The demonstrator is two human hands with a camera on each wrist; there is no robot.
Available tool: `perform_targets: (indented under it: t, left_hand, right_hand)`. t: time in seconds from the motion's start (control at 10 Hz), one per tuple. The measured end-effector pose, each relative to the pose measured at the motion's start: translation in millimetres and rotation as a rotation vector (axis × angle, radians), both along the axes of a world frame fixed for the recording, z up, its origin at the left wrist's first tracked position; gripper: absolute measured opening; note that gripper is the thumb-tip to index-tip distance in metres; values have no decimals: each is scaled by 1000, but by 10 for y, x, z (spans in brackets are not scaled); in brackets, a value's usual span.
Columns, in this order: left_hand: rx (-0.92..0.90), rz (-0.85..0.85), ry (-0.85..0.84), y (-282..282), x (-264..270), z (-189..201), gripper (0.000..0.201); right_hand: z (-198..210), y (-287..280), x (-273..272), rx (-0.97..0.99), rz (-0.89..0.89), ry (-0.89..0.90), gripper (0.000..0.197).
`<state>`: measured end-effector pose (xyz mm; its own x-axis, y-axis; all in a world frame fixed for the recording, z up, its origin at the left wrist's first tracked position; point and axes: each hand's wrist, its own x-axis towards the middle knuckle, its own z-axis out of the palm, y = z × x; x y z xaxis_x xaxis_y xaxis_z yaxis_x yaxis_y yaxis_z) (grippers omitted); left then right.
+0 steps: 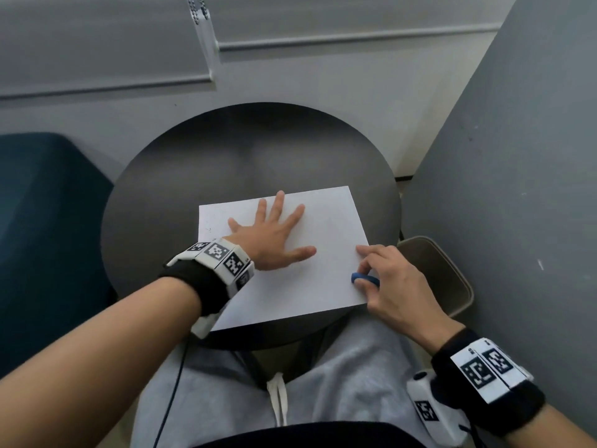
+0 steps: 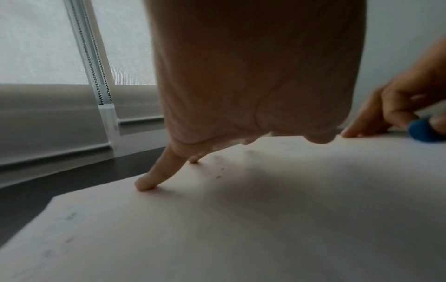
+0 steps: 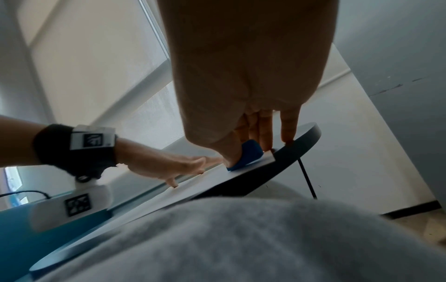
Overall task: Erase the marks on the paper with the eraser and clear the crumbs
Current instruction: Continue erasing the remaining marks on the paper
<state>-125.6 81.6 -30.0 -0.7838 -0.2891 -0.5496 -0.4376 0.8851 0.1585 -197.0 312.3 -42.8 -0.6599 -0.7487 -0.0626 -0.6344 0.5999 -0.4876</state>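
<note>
A white sheet of paper (image 1: 326, 253) lies on a round dark table (image 1: 226, 156). My left hand (image 1: 268, 234) presses flat on the paper with fingers spread. My right hand (image 1: 384, 279) pinches a blue eraser (image 1: 363, 279) between thumb and fingers at the paper's right edge, the eraser lying on the sheet. In the right wrist view the eraser (image 3: 248, 154) sits under the thumb. Small dark crumbs (image 2: 218, 167) lie on the paper (image 2: 265, 229) beneath the left palm, and faint grey marks (image 2: 70, 216) show near its left corner.
A dark blue seat (image 1: 42, 237) stands left of the table. A grey partition wall (image 1: 517, 189) rises close on the right, with a beige chair seat (image 1: 436, 273) below it. Window blinds with a bead chain (image 1: 200, 14) hang behind. Grey trousers (image 1: 323, 383) are under the near edge.
</note>
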Motion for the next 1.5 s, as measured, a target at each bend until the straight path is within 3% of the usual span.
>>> perform_targets:
  t: [0.2, 0.3, 0.5, 0.8, 0.9, 1.0, 1.1, 1.2, 1.4, 1.5]
  left_hand:
    - [-34, -20, -25, 111, -145, -3, 110]
    - [-21, 4, -23, 116, -179, -16, 117]
    - [4, 40, -54, 140, -232, -39, 131]
    - [16, 50, -41, 159, -244, -44, 138]
    - [6, 36, -48, 163, -236, -27, 143]
    - [8, 28, -52, 151, -242, -25, 147]
    - [7, 29, -54, 144, -243, -34, 148]
    - [6, 27, -57, 140, -248, -39, 148]
    - [9, 33, -46, 148, -242, -35, 147]
    - [12, 33, -58, 150, -237, -18, 147]
  right_hand:
    - [74, -36, 17, 63, 16, 35, 10]
    - [177, -186, -179, 26, -28, -47, 10]
    - [185, -745, -539, 116, 14, -28, 9]
    - [209, -974, -757, 132, 76, -170, 8]
    - [227, -994, -770, 153, 120, -185, 8]
    - [215, -1070, -935, 87, 5, -133, 10]
    - [179, -1042, -914, 79, 4, -160, 9]
    - [190, -991, -787, 164, 146, -180, 6]
    - [154, -1048, -882, 73, 31, -146, 8]
    - [136, -976, -774, 107, 78, -190, 6]
